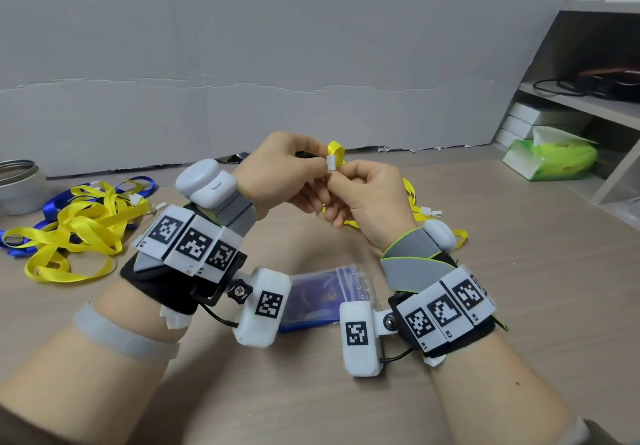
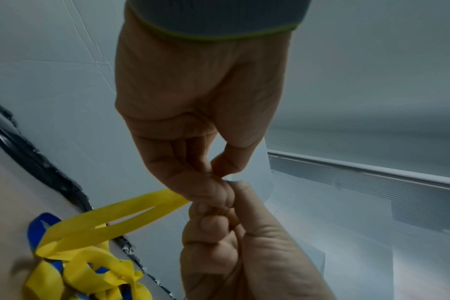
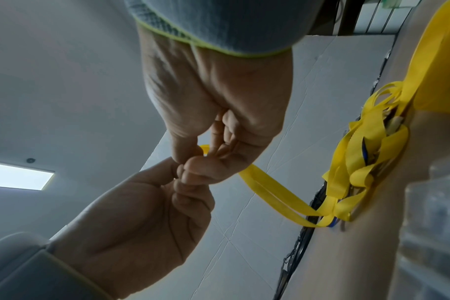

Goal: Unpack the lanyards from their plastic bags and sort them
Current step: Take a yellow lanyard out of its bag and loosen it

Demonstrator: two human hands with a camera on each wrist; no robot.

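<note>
We read only small printed codes on the white fiducial-marker tiles of the right wrist band (image 1: 446, 313): "R1", "R2", "R3", one per tile. Lettering on the left wrist band's white marker tiles (image 1: 188, 242) is too small to read.

Yellow lanyard (image 1: 335, 152) (white clip end up) held above desk; tangled yellow-and-blue lanyards (image 1: 74, 226) lie left; plastic bag (image 1: 320, 297) lies near.

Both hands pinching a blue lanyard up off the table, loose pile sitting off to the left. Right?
Not quite: the lanyard is yellow, not blue, as the head view shows. The left hand and right hand do pinch it above the table, with the loose pile to the left.
</note>
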